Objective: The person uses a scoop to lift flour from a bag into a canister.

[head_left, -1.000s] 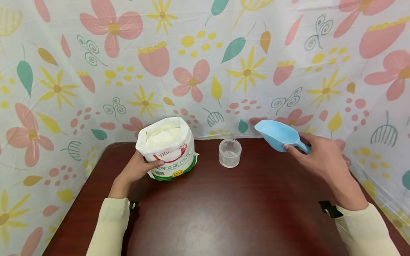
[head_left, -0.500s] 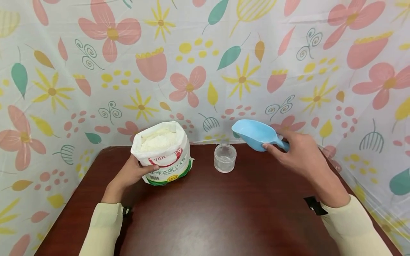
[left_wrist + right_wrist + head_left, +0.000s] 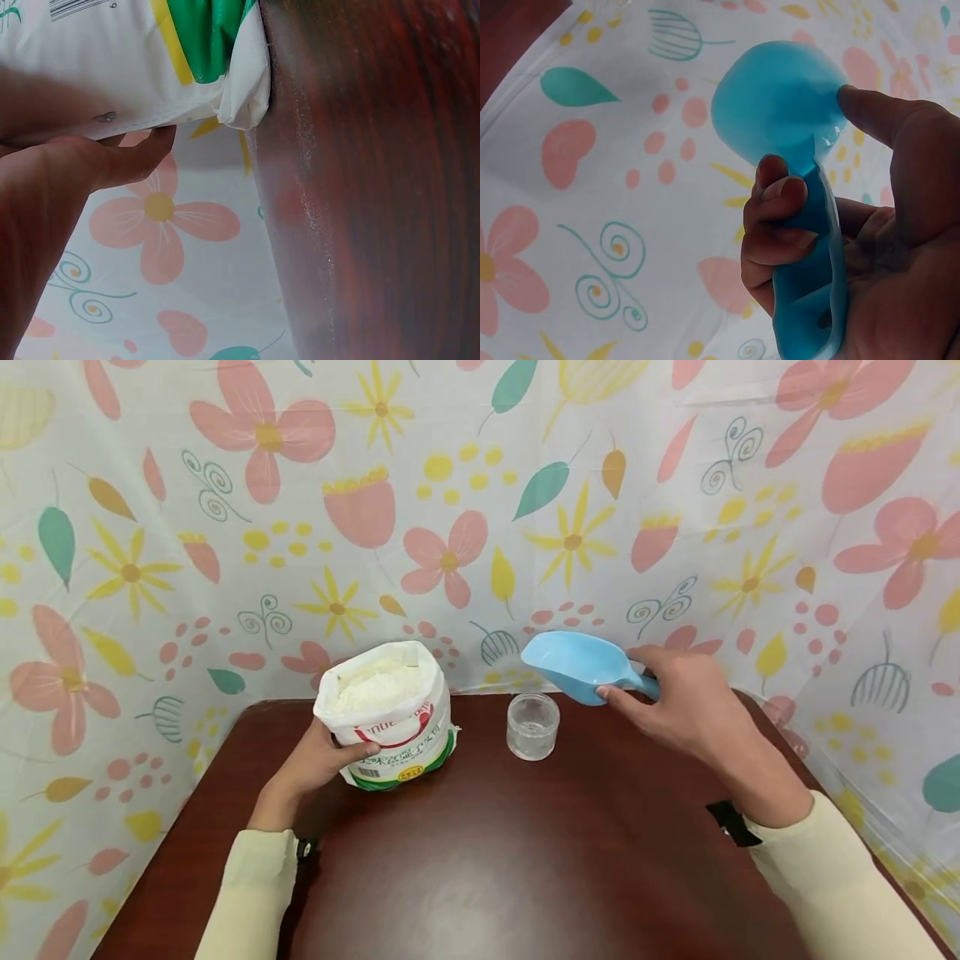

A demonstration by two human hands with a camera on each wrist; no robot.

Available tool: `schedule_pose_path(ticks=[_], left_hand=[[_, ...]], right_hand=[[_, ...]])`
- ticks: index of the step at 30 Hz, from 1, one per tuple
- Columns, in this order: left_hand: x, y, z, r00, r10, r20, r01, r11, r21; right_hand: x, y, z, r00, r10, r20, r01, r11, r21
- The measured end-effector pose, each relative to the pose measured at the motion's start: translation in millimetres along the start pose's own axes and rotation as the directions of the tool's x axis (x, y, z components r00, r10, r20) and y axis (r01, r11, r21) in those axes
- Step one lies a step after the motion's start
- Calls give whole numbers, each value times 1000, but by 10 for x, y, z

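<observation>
Here, in the head view, we see the right hand (image 3: 686, 702) clamped on the handle of a light-blue scoop (image 3: 577, 664), held in the air above the reddish-brown tabletop (image 3: 480, 860) and apart from the clear cylindrical jar (image 3: 533, 727). The left hand (image 3: 311, 768) grips the side of a white flour bag (image 3: 405, 735), with its thumb across the printed front. Only from this view do we see the pale flour (image 3: 381, 683) inside the bag's open mouth and the jar, which stands between the bag and the right hand.

In the right wrist view, we find what the head view hides: fingers curled round a hollow handle with a small hole near its end, and the thumb touching the bowl. In the left wrist view, we observe fingers beneath the bag's far side, along with a folded lower corner.

As for orientation, we note that the scoop's long axis runs roughly sideways in the head view, its lip pointing left toward the flour bag and its handle sloping slightly down to the right.
</observation>
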State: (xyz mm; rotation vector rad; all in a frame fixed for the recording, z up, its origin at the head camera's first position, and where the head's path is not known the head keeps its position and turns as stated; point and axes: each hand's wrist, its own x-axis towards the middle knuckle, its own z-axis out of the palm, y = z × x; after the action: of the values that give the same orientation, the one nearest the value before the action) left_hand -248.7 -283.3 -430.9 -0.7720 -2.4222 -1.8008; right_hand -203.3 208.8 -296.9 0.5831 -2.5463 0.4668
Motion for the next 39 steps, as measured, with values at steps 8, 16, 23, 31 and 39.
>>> schedule_pose_path(ticks=[8,16,23,31,39], left_hand=[[-80,-16,-33,999,-44,-8,44,999,-7],[-88,-16,-9,999,-36,0,36,999,-8],[-81,-13,-11,999,-43,-10,43,999,11],[-68,15,-9,999,-33,-5,33,999,12],[5,20,2,1000,0,-12,0,1000,26]], right_hand=[[44,-182,83,998,-19,57,17,999,42],[134,-348,105,994,-34,107,30,999,39],[193,-514,153,991,-28,129,24,999,35],[265,-676,236,989,-91,114,85,995,55],[356,-817,269,986,-106,125,100,993,55]])
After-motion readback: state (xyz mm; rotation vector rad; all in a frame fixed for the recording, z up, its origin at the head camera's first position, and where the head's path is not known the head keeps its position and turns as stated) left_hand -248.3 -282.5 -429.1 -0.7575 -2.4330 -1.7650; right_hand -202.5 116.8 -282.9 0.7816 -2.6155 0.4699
